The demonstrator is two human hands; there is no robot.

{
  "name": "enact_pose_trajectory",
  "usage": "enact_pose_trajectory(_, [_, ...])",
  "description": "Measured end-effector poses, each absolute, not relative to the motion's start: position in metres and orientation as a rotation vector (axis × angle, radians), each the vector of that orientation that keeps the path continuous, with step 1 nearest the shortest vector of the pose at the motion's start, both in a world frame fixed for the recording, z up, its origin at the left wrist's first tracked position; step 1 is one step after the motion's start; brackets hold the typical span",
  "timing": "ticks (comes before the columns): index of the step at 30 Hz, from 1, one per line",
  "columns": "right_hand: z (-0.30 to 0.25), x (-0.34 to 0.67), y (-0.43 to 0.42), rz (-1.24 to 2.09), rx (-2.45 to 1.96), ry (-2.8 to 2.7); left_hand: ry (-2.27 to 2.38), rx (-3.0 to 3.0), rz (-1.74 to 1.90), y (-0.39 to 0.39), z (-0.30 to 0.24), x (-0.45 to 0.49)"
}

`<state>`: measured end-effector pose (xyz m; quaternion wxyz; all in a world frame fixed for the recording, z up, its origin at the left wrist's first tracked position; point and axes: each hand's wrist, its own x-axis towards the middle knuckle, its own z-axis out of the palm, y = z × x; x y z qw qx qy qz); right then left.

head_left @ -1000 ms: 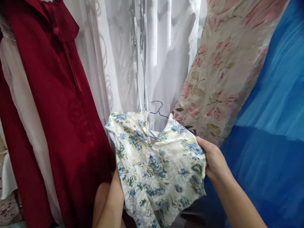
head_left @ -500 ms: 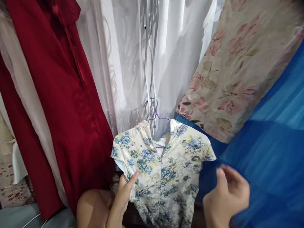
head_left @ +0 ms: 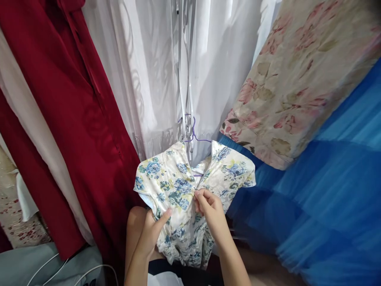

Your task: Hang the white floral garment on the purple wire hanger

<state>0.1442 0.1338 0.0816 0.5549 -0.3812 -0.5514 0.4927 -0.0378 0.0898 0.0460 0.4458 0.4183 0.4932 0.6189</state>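
Right hand pinches floral garment at neckline's point; left hand grips its side, thumb on top. It sits on purple hanger before you: pinch lightly, steady side, don't tug.

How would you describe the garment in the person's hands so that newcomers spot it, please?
Start from the white hanging fabric at top middle. Just below it, the left hand and right hand hold the garment on a purple hanger. Its blue flowers set it apart from the red cloth and pink-flowered cloth.
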Motion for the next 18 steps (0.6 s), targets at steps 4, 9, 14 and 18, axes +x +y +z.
enact_pose_trajectory(4, [0.08,0.155,0.116,1.214,-0.921,-1.303,1.581,1.304,2.069,0.096,0.041,-0.036])
enact_pose_trajectory(9, [0.08,0.157,0.112,1.341,-0.934,-1.416,1.481,1.894,1.785,0.1,0.033,0.002])
enact_pose_trajectory(14, [0.082,0.157,0.105,1.577,-0.826,-1.45,1.362,1.942,1.425,0.101,0.035,0.044])
enact_pose_trajectory(18, [0.077,0.163,0.109,1.514,-0.871,-1.229,1.357,1.828,1.534,0.11,0.044,0.045])
